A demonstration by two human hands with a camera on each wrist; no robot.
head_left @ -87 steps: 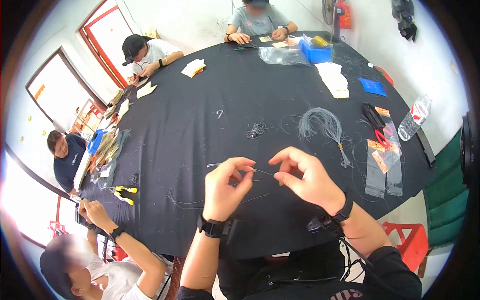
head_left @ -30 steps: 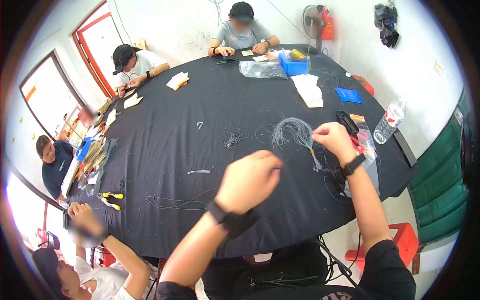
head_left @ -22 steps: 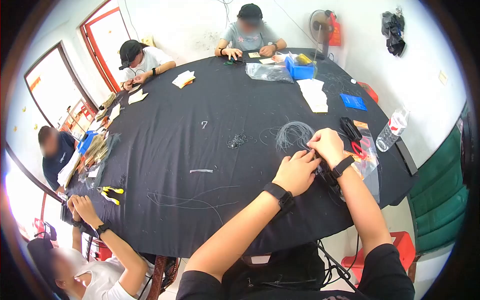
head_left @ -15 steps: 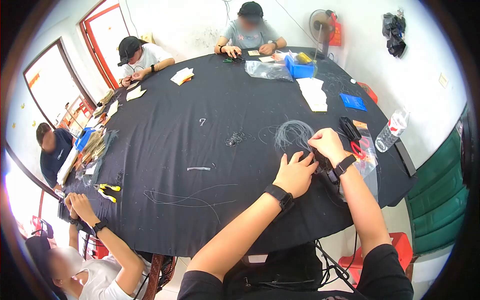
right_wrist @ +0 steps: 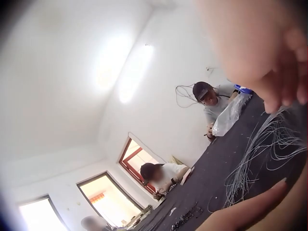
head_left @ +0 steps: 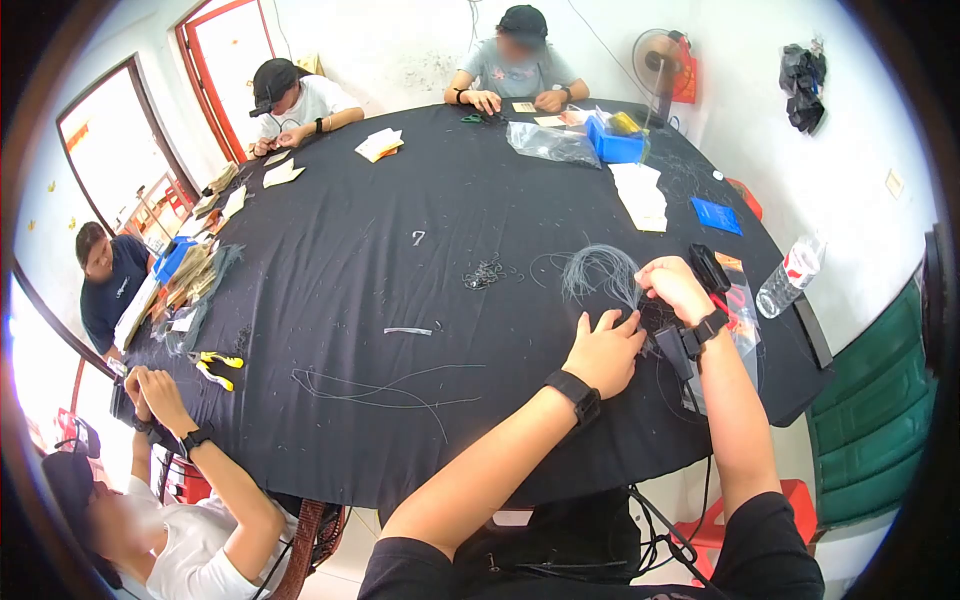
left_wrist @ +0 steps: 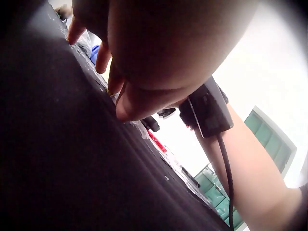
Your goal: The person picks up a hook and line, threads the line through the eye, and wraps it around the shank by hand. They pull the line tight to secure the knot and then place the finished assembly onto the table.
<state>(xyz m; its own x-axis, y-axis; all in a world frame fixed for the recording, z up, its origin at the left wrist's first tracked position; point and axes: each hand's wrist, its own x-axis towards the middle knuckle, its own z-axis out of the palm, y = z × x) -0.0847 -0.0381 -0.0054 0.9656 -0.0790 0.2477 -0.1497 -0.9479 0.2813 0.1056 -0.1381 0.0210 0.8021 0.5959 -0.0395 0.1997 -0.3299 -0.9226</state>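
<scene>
A looped bundle of grey fishing line (head_left: 597, 270) lies on the black-covered table, right of centre. My right hand (head_left: 680, 290) is at the bundle's right side, fingers bent and fingertips pinching at its strands. In the right wrist view those fingertips hang right over the fishing line (right_wrist: 262, 149). My left hand (head_left: 607, 355) lies palm down just nearer to me, fingers spread and fairly straight, fingertips at the lower, gathered end of the bundle. That end is mostly hidden by the hands. In the left wrist view the left hand's fingers (left_wrist: 102, 58) reach down to the cloth.
Left of the bundle lie a pile of small dark hooks (head_left: 485, 275), a short clear strip (head_left: 408, 331) and loose line strands (head_left: 385, 392). Yellow-handled pliers (head_left: 217, 368) lie farther left. A black case (head_left: 708, 268) and a water bottle (head_left: 790, 275) stand right. Other people sit around.
My hands have left the near middle of the table for the line bundle at right, leaving strands on the cloth. Over the last half second they stay there, with the right hand shifting slightly.
</scene>
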